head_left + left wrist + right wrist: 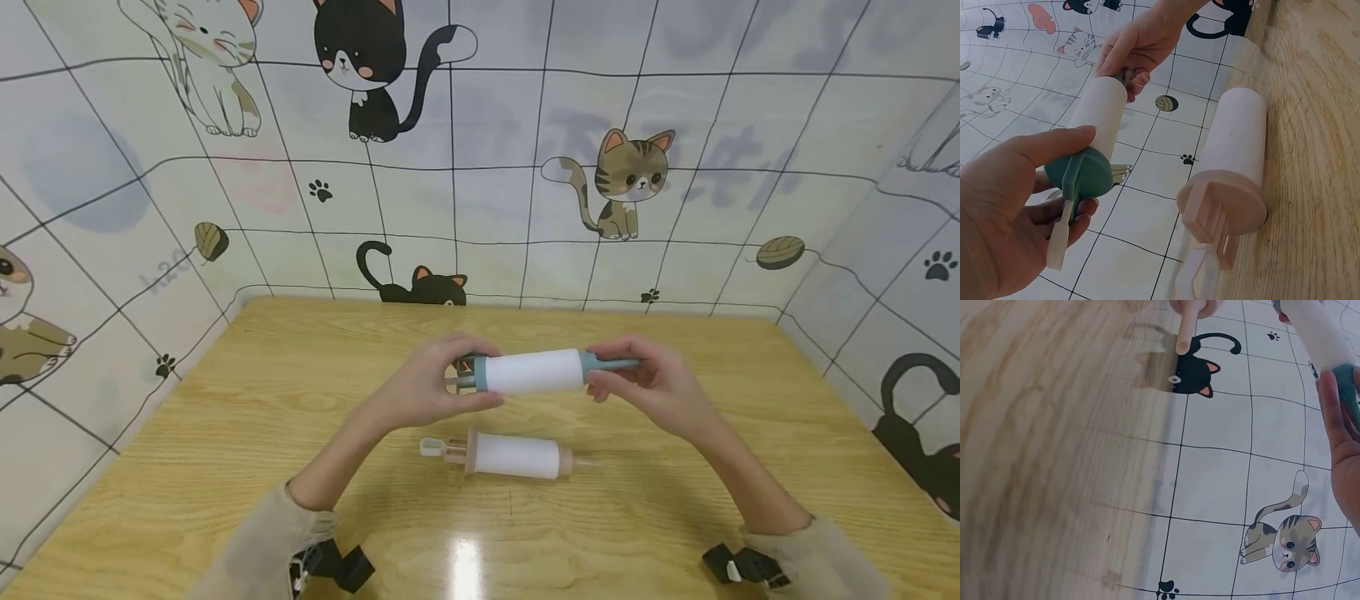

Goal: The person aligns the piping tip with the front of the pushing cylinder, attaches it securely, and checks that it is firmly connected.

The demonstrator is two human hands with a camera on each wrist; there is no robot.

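Observation:
Both hands hold up a syringe-shaped tube (pixel 534 372) with a white barrel and blue-green ends, roughly level over the table. My left hand (pixel 412 387) grips its left end around the collar, thumb along the near side. A pale plunger handle (pixel 1059 240) sticks out there in the left wrist view. At the tapered tip on the other end, my right hand (pixel 660 387) pinches it between thumb and fingers. A second such tube (pixel 517 456), white with pinkish-beige ends, lies on the table nearer to me, its loop handle (pixel 432 447) to the left and its thin tip to the right.
The wooden table (pixel 300 333) lies below, with a bright reflection near its front. A white wall cover (pixel 495 200) with grid lines and cartoon cats stands at the back and sides. Black wrist devices (pixel 352 569) sit at both sleeves.

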